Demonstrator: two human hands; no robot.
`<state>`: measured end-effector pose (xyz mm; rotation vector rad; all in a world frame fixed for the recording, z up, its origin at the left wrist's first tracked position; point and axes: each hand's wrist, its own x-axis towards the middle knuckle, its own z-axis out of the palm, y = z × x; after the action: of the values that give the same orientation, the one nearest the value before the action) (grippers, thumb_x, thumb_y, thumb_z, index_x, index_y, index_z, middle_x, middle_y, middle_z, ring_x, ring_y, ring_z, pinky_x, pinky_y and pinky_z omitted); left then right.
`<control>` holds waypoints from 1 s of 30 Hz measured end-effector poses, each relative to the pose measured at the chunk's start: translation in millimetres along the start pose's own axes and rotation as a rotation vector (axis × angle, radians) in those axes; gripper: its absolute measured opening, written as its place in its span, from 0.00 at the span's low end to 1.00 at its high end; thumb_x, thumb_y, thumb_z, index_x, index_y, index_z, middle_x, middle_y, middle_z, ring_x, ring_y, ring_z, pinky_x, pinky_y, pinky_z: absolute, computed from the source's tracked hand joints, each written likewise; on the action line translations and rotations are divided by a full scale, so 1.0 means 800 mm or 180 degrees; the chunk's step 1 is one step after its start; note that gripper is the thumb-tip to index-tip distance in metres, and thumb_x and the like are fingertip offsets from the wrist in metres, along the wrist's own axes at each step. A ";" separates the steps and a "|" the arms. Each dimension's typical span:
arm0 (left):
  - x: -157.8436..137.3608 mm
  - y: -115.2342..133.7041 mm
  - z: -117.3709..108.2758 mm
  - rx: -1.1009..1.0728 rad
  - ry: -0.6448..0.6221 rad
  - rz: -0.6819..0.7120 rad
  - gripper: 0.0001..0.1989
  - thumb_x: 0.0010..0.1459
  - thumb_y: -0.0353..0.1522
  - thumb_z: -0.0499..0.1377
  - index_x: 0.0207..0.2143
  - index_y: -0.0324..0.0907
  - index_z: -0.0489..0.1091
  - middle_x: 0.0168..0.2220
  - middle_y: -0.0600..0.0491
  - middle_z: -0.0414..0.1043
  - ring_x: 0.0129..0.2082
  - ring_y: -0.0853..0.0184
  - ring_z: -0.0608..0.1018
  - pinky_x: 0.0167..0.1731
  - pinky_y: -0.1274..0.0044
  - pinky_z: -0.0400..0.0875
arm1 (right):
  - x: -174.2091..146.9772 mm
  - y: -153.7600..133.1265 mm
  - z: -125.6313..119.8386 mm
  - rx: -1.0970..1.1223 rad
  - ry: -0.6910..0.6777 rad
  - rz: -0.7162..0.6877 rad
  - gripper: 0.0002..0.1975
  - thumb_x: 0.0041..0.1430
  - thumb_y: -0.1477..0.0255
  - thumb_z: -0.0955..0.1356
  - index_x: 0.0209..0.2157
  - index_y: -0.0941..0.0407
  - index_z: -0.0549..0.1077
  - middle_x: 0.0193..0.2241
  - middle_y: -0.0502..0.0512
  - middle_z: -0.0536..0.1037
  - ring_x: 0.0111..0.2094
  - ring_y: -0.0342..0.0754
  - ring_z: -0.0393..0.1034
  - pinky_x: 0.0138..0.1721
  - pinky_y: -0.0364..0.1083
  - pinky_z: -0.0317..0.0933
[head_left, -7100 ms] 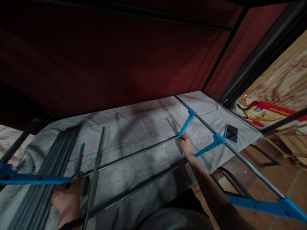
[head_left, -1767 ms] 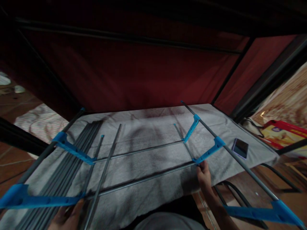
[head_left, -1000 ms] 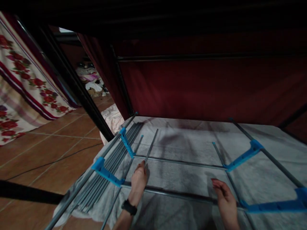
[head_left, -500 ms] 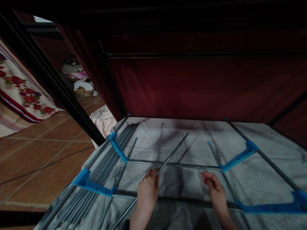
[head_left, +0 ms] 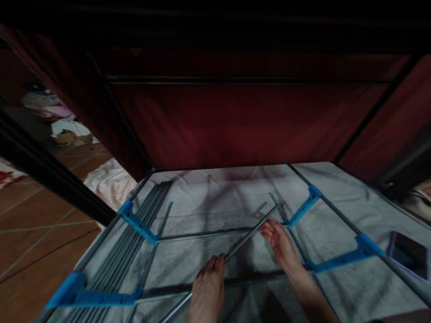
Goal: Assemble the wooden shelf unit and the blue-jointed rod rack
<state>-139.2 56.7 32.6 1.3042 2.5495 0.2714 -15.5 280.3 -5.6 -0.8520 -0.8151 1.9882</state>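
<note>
A loose grey metal rod [head_left: 240,242] slants from the lower left up to the right, above a rack frame of grey tubes with blue plastic brackets [head_left: 305,206]. My left hand [head_left: 208,287] is closed around the rod's middle. My right hand [head_left: 276,240] is at the rod's upper part, its fingers loosely curled and apart; the tips are by the rod, and I cannot tell whether they touch it. Under the rod run two crossbars, the farther one [head_left: 205,234] joined to brackets at both ends.
Several thin grey rods [head_left: 134,244] lie side by side along the left. The frame rests on a grey blanket [head_left: 218,202]. A phone [head_left: 408,254] lies at the right. Dark red fabric [head_left: 235,125] hangs behind, and a black post [head_left: 67,175] stands left above the tiled floor.
My right hand has moved left and forward to the rod's upper part. My left hand still grips the rod. The view has turned right, bringing the phone into sight.
</note>
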 end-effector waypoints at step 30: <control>0.033 -0.025 -0.001 -0.0207 0.1460 0.1486 0.20 0.71 0.41 0.46 0.56 0.47 0.71 0.44 0.50 0.81 0.38 0.64 0.84 0.35 0.76 0.79 | -0.018 -0.098 0.012 0.0044 -0.0059 -0.0775 0.15 0.51 0.62 0.78 0.39 0.52 0.80 0.34 0.53 0.82 0.37 0.48 0.77 0.42 0.47 0.70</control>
<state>-169.8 66.8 24.2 1.9924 2.5013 0.8214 16.3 302.3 64.6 -0.6922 -0.8712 1.7876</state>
